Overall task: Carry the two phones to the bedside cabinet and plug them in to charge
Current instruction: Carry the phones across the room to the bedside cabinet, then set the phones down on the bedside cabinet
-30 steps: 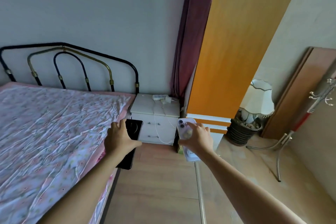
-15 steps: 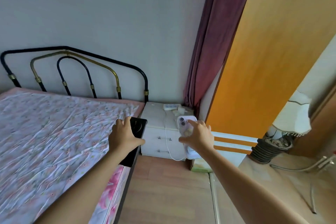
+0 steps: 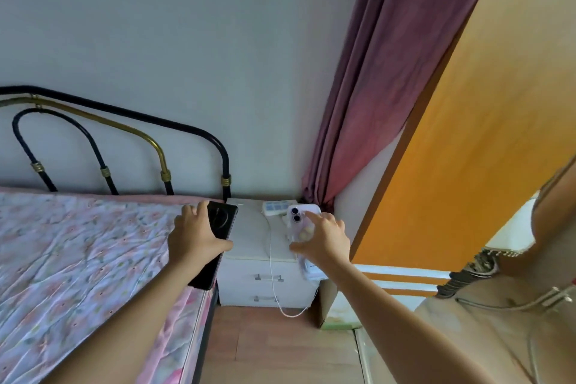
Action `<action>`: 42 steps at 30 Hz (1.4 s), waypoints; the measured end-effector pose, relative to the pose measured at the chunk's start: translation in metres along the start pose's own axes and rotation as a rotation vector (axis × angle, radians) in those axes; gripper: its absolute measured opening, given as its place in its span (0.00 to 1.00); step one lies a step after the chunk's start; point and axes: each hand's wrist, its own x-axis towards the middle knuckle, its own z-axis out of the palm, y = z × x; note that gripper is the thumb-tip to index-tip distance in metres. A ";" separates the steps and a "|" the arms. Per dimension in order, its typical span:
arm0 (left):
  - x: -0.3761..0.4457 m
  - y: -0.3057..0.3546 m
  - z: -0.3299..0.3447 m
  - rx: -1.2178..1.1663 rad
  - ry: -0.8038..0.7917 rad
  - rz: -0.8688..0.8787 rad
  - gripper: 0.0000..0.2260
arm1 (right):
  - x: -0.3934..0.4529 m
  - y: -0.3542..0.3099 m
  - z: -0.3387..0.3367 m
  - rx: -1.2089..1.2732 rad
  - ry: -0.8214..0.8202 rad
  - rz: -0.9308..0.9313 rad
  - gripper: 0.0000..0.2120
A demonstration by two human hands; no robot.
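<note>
Now left hand (image 3: pixel 196 235) grips black phone (image 3: pixel 218 240), right hand (image 3: pixel 324 238) grips lilac phone (image 3: pixel 299 227), both held before the cabinet (image 3: pixel 249 227). Risk: dangling cable (image 3: pixel 271 274), probably the charger lead, snags and falls.
</note>
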 end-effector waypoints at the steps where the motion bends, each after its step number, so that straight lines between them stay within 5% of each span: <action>1: 0.013 0.002 0.007 0.000 -0.002 -0.003 0.40 | 0.016 0.001 0.004 -0.002 -0.008 0.000 0.37; 21: 0.218 -0.003 0.140 -0.054 -0.065 -0.156 0.40 | 0.275 -0.011 0.106 -0.029 -0.223 -0.059 0.33; 31: 0.308 -0.048 0.238 -0.177 -0.232 -0.212 0.38 | 0.361 -0.015 0.219 -0.071 -0.329 0.099 0.31; 42: 0.364 -0.110 0.397 -0.113 -0.318 -0.204 0.40 | 0.407 0.035 0.398 -0.007 -0.309 0.208 0.46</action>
